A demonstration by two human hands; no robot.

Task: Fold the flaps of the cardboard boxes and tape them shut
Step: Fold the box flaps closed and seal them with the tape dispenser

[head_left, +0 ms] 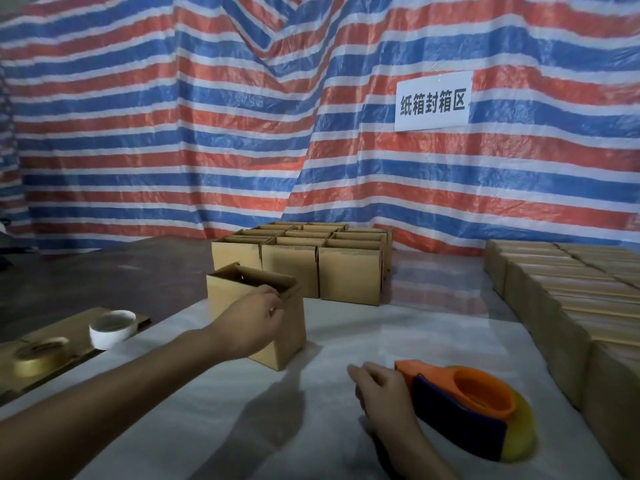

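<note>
Right hand (pixel 381 389) lies relaxed beside tape dispenser (pixel 467 407), left hand (pixel 256 317) pinches open box (pixel 228 303) rim

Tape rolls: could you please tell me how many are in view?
3: a white roll and a tan roll on cardboard at left; a yellowish one in the orange dispenser at right.

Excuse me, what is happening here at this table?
A person is sealing cardboard boxes. The left hand grips the top edge of an open box, its flaps not yet folded. The right hand lies by the orange tape dispenser; whether it holds it is unclear. More open boxes wait behind.
</note>
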